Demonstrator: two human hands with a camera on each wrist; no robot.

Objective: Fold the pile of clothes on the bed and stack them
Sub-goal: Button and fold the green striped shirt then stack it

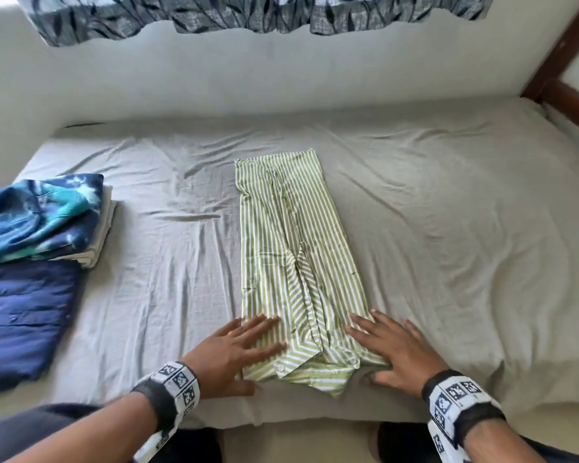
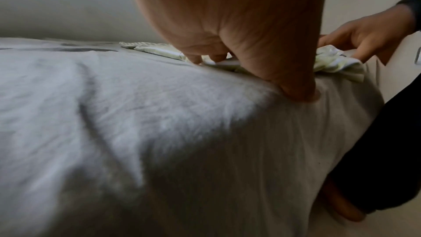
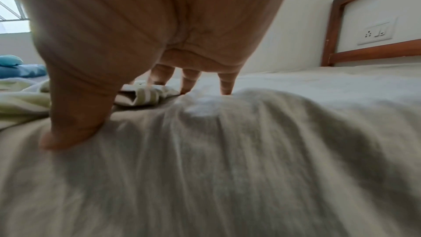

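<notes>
A green-and-white striped shirt [image 1: 291, 262] lies folded into a long narrow strip down the middle of the bed, collar end nearest me. My left hand [image 1: 238, 352] lies flat with spread fingers on the shirt's near left corner [image 2: 159, 51], thumb on the sheet. My right hand [image 1: 391, 352] lies flat on the near right corner [image 3: 141, 95], thumb on the sheet as well. Neither hand grips the cloth. At the left edge stands a stack of folded clothes [image 1: 41, 215], a blue tie-dye piece on top.
A dark blue quilted piece [image 1: 20, 315] lies in front of the stack. The grey sheet [image 1: 448, 228] stretches wide to the right. A wall runs behind the bed, a wooden headboard [image 1: 562, 78] at right with a wall socket [image 3: 376, 31]. My legs stand against the near edge.
</notes>
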